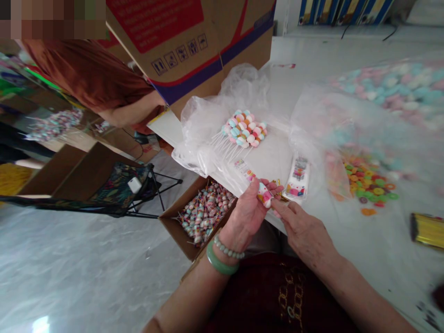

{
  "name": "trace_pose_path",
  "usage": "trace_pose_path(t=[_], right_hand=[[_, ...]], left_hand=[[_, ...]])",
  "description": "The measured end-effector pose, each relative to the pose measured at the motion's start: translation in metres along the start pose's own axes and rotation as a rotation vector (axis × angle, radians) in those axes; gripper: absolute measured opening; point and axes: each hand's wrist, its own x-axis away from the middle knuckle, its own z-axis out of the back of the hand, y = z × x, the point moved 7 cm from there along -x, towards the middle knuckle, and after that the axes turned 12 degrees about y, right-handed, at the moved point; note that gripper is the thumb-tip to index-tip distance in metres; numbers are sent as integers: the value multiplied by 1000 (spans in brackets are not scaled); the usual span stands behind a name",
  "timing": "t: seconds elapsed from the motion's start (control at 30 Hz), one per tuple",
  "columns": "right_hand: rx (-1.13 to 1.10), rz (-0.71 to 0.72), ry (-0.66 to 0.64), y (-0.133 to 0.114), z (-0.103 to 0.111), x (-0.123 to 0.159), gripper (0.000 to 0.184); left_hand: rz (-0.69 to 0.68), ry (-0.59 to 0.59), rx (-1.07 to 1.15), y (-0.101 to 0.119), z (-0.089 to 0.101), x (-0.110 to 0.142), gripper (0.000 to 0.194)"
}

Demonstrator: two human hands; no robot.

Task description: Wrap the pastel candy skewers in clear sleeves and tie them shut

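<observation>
My left hand (pixel 248 208), with a green bangle and a bead bracelet at the wrist, is closed on a small printed candy bag (pixel 265 194) in white and pink. My right hand (pixel 305 226) pinches the near end of that bag; whether anything is inside I cannot make out. Just beyond lies a stack of marshmallow skewers (pixel 244 129) on white sticks. Another printed bag (pixel 243 167) is on the table between the stack and my left hand. To the right of my fingers is a pile of flat printed bags (pixel 298 175).
An open carton of wrapped skewers (pixel 206 212) stands below the table edge. Loose marshmallows (pixel 398 88) under clear plastic and ring-shaped gummies (pixel 371 182) lie right. A large cardboard box (pixel 208 46) stands behind; a person in a rust-coloured top (pixel 90 78) is beyond a folding chair (pixel 121 185).
</observation>
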Motion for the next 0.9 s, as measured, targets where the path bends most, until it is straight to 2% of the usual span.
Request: trace_pose_path(t=[0.13, 0.3, 0.47, 0.53, 0.7, 0.9], right_hand=[[-84, -38, -7, 7, -4, -2, 47], [-397, -136, 125, 21, -1, -6, 39], [-467, -173, 178, 22, 2, -5, 41], [-435, -152, 186, 18, 4, -4, 43], [-245, -71, 133, 10, 2, -2, 40], [169, 28, 10, 4, -2, -1, 58]], left_hand=[[-50, -49, -60, -2, -1, -1, 30], [-88, -140, -115, -2, -7, 1, 32], [-42, -77, -37, -5, -1, -3, 26], [-35, -51, -1, -6, 3, -5, 24], [8, -74, -56, -8, 3, -7, 33], [32, -5, -129, -7, 2, -3, 34]])
